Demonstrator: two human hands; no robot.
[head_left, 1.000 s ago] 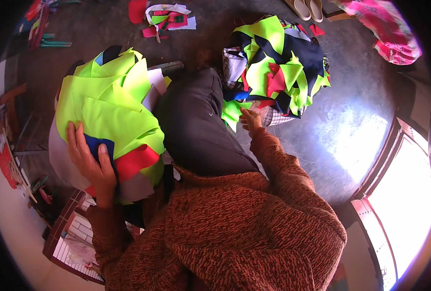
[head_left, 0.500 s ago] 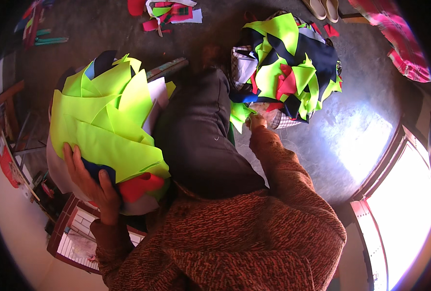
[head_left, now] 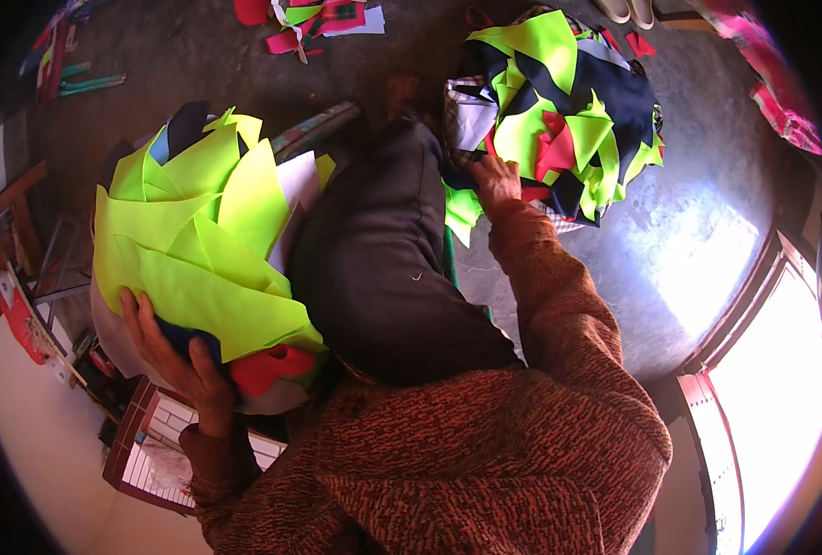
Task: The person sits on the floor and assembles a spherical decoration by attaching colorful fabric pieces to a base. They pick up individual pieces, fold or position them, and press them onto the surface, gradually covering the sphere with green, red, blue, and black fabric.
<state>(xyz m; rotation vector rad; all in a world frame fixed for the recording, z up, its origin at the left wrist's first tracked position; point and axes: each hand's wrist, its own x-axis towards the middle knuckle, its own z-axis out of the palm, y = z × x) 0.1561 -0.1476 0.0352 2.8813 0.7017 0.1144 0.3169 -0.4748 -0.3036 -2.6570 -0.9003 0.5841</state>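
Left hand (head_left: 182, 368), head view: thumb and fingers spread against the cloth stack (head_left: 194, 236), left of the leg (head_left: 369, 264).
Right hand (head_left: 497, 182): at the near edge of the cloth heap (head_left: 550, 102); cannot tell its grip.
Cloth heap: on the floor (head_left: 577, 287), ahead right.

Well ahead of right hand (head_left: 496, 183): pale shoes (head_left: 642, 13); farther right, pink plaid cloth (head_left: 764, 55). Right of same hand: grey floor (head_left: 647, 319), sunlit patch (head_left: 707, 268), bright opening (head_left: 781, 407). Behind left hand (head_left: 178, 361): red-brown frame (head_left: 129, 444).

a fabric stack (head_left: 194, 231) lies left of the leg (head_left: 369, 254), a scrap heap (head_left: 564, 120) right.
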